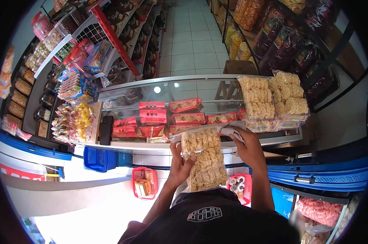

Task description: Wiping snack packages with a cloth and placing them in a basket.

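A clear plastic pack of dried noodle blocks (202, 158) is held upright in front of my chest. My left hand (182, 166) grips its left side, with the thumb across the front. In my right hand (245, 143) is a grey cloth (234, 129), pressed against the pack's top right corner. Just beyond, similar noodle packs (257, 97) lie on the right end of a glass display counter (178, 80). Red biscuit packets (188, 118) show through the glass.
Left on the counter are a dark phone (106, 130), wrapped lollipops (65, 122) and yellow candies (84, 120). Red baskets (144, 168) and a blue basket (99, 159) sit below the counter's near side. Snack shelves (114, 39) and bagged snacks (281, 45) flank a tiled aisle (187, 39).
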A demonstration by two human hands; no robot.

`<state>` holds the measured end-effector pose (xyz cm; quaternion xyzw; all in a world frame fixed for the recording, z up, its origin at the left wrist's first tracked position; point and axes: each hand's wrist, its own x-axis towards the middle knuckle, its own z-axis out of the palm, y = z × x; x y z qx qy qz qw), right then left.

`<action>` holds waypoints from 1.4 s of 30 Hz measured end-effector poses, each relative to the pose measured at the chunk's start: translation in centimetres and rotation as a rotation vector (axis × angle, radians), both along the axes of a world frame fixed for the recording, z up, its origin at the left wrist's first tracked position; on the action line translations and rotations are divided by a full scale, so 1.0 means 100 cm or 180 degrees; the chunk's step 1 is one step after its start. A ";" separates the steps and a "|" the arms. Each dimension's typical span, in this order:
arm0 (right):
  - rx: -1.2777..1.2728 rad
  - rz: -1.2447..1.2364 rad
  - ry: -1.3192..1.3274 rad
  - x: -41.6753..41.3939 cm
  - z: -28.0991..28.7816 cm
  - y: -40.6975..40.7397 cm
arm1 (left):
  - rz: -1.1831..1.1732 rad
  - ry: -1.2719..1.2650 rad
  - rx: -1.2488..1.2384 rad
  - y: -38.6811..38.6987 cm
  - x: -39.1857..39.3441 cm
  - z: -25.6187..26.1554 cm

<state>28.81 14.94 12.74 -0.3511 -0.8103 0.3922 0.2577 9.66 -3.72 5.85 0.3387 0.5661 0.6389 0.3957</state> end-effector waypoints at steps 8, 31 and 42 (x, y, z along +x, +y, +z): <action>0.0067 -0.0018 -0.0017 -0.006 0.003 0.010 | -0.0014 -0.0027 0.0148 -0.004 -0.006 -0.008; 0.1528 0.0316 -0.0200 -0.064 0.009 -0.040 | 0.0822 -0.0378 0.0325 0.025 -0.005 0.010; 0.1751 0.1131 -0.0684 -0.072 0.011 -0.045 | 0.0813 0.0028 0.0402 0.029 -0.021 0.003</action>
